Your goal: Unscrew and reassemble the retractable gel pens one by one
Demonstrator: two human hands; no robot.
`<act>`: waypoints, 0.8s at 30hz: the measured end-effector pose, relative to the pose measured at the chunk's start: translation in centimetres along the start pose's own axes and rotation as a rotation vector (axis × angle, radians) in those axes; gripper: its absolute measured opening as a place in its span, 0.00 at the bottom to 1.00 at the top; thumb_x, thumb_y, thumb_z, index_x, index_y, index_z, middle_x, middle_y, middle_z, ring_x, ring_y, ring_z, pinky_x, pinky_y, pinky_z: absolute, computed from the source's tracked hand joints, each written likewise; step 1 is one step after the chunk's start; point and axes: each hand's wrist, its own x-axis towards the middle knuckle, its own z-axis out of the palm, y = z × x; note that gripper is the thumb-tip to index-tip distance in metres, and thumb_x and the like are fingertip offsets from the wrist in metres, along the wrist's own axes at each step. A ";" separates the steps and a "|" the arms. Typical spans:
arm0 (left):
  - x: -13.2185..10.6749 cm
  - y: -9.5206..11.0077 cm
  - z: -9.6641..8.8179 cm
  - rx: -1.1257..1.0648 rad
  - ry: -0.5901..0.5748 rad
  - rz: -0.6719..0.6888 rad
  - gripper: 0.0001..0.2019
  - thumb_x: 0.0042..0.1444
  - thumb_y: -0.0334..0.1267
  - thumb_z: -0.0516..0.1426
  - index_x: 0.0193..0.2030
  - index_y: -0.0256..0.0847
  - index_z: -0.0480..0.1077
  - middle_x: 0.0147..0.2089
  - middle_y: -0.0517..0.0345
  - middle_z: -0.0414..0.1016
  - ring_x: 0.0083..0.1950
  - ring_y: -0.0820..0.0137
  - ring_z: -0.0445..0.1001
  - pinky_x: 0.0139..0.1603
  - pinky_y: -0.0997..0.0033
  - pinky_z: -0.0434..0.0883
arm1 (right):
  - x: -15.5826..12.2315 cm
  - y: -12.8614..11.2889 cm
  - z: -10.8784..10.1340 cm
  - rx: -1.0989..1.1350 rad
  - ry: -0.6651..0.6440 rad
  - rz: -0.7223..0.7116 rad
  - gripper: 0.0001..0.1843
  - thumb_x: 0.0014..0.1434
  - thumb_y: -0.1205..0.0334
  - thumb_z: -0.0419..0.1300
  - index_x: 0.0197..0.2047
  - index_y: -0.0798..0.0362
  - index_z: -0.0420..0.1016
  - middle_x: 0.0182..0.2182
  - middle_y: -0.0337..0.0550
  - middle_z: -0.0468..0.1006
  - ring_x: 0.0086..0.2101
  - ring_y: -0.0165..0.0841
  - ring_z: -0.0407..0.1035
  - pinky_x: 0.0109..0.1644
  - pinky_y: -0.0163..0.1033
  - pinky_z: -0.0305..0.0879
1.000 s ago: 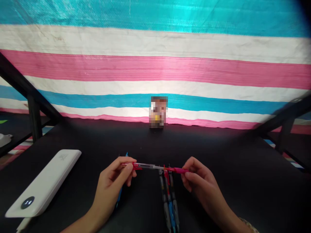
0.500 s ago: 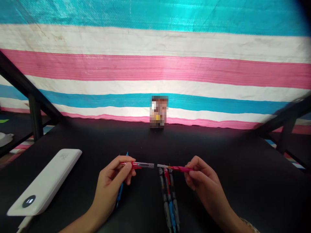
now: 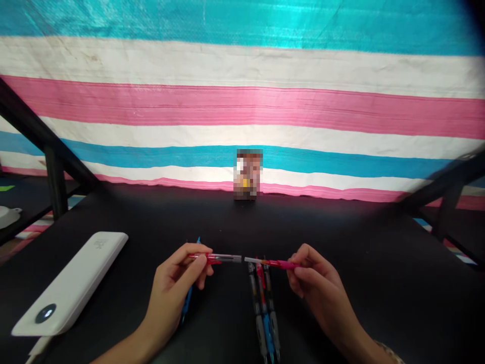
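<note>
A red pen is in two parts above the black table (image 3: pixel 341 237). My left hand (image 3: pixel 176 285) pinches the clear barrel half with the red clip (image 3: pixel 220 258). My right hand (image 3: pixel 316 283) pinches the pink grip half (image 3: pixel 271 262), its thin end pointing at the barrel. A small gap separates the two ends. Three assembled pens (image 3: pixel 264 313) lie side by side on the table under that gap. A blue pen (image 3: pixel 188 298) lies mostly hidden beneath my left hand.
A white power bank (image 3: pixel 71 283) lies at the left of the table, a cable at its near end. A small blurred box (image 3: pixel 248 174) stands at the table's far edge against a striped tarp. Black frame bars rise at both sides.
The joined pen came apart: my hands drew the barrel and grip halves away from each other, then brought the ends slightly closer again.
</note>
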 end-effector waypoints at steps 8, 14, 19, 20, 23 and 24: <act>0.0 0.1 0.1 0.013 -0.046 0.005 0.09 0.64 0.42 0.60 0.42 0.40 0.79 0.28 0.59 0.77 0.25 0.72 0.68 0.30 0.73 0.67 | -0.2 0.3 -0.2 -0.051 -0.063 -0.014 0.07 0.55 0.64 0.66 0.29 0.52 0.72 0.20 0.34 0.71 0.21 0.27 0.60 0.24 0.32 0.55; -0.5 0.1 0.4 0.098 -0.132 0.007 0.08 0.63 0.43 0.61 0.41 0.42 0.78 0.28 0.59 0.79 0.25 0.73 0.70 0.29 0.74 0.68 | -0.6 -0.2 0.6 -0.350 -0.131 -0.093 0.09 0.60 0.58 0.66 0.32 0.52 0.73 0.24 0.37 0.74 0.23 0.29 0.63 0.26 0.33 0.60; -0.6 -0.2 0.6 0.118 -0.184 0.050 0.07 0.65 0.41 0.60 0.42 0.43 0.78 0.28 0.60 0.80 0.24 0.74 0.72 0.29 0.76 0.69 | -1.0 0.0 0.7 -0.669 -0.159 -0.275 0.05 0.65 0.59 0.62 0.39 0.49 0.77 0.30 0.41 0.79 0.29 0.34 0.73 0.32 0.37 0.67; -0.6 -0.3 0.6 0.125 -0.189 0.058 0.07 0.65 0.41 0.60 0.42 0.43 0.78 0.28 0.60 0.80 0.24 0.74 0.72 0.29 0.76 0.69 | -1.0 0.1 0.6 -0.716 -0.162 -0.305 0.05 0.66 0.59 0.61 0.40 0.49 0.77 0.31 0.41 0.80 0.30 0.35 0.74 0.33 0.37 0.68; -0.7 -0.5 0.6 0.140 -0.207 0.075 0.07 0.65 0.41 0.59 0.43 0.44 0.78 0.28 0.60 0.80 0.24 0.74 0.73 0.29 0.76 0.70 | -0.9 0.3 0.3 -0.796 -0.187 -0.341 0.11 0.69 0.57 0.57 0.36 0.50 0.76 0.26 0.39 0.77 0.27 0.34 0.72 0.32 0.36 0.66; -0.7 -0.5 0.6 0.143 -0.216 0.077 0.07 0.65 0.41 0.59 0.43 0.44 0.78 0.28 0.60 0.81 0.24 0.74 0.73 0.29 0.76 0.70 | -0.8 0.4 0.2 -0.810 -0.200 -0.348 0.16 0.71 0.56 0.54 0.33 0.50 0.74 0.24 0.38 0.75 0.25 0.32 0.70 0.30 0.36 0.64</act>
